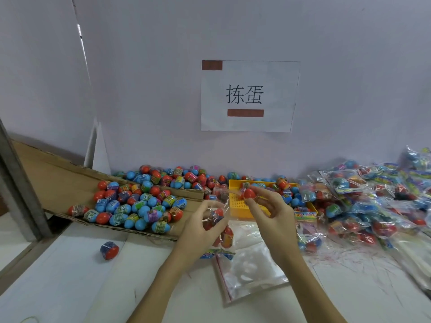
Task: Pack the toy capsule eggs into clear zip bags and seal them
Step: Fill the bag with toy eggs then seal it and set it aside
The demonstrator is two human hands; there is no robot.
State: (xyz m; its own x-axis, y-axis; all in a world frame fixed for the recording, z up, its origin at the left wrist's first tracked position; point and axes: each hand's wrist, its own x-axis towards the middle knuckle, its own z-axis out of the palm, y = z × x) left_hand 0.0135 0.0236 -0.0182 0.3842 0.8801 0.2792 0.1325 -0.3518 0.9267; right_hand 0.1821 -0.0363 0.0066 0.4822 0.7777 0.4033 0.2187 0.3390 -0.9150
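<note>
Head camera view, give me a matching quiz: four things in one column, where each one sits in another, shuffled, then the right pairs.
Things:
1. Red egg
2. Lone egg
3. Yellow tray
4. Filled bags

Places:
A. Alone on the white table, near left
B. Piled at the far right
C. Pinched in the right hand
D. By the wall, behind both hands

Pairs: 1-C, 2-A, 3-D, 4-B

Red and blue plastic capsule eggs (137, 201) wear multicoloured printed bands at 9 o'clock. A yellow perforated plastic tray (240, 207) sits centre. A white paper sign (249, 96) at 12 o'clock shows black characters and 2 brown bars.
</note>
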